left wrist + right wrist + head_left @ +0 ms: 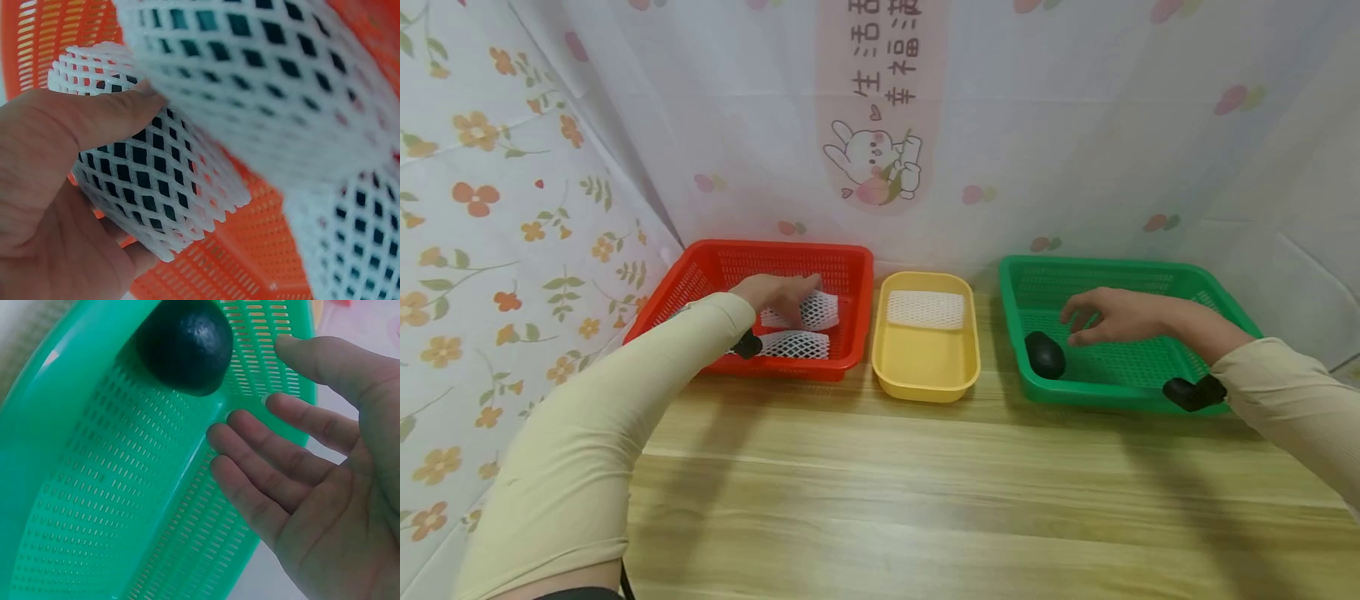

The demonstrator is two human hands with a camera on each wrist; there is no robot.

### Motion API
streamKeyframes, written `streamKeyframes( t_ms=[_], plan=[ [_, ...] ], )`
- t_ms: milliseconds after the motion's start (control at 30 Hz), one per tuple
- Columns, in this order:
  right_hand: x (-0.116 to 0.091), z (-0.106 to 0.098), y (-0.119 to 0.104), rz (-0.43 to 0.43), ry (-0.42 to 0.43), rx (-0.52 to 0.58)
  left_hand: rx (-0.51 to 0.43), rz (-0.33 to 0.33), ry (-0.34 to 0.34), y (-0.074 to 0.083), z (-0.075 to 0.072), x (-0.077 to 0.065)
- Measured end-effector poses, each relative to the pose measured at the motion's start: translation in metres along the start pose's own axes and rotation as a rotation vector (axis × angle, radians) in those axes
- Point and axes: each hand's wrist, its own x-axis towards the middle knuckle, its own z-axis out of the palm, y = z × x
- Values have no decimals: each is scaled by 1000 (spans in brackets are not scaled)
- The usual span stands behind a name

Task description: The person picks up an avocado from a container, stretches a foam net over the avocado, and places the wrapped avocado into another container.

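Observation:
Inside the red basket (790,247), my left hand (777,293) grips a dark avocado in a white foam net (147,181). In the left wrist view the thumb lies over the net and the fingers are under it. More netted avocados (793,344) lie close by in the same basket. My right hand (1112,315) hangs over the green basket (1105,262) with nothing in it, its fingers loosely bent. A bare dark avocado (187,347) rests in that basket's near left corner, a short way from the right fingertips.
Between the two baskets stands a yellow tray (925,367), with a white foam net (925,308) at its far end. All three sit on a wooden table (910,483), close to a printed cloth (737,108) behind. A floral cloth (482,250) hangs on the left.

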Motion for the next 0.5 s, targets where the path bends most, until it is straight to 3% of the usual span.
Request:
streamKeyframes(
  t_ms=[133,333,400,500],
  plan=[
    [3,0,-1,3,-18,-8,-8,-34,-29,1,4,0],
    [4,-1,-3,13,-22,-15,18,-63,-18,4,5,7],
    [5,-2,-4,16,-21,-15,40,-24,14,-2,7,14],
    [6,-2,-4,14,-24,-21,61,17,59,1,7,12]
  ],
)
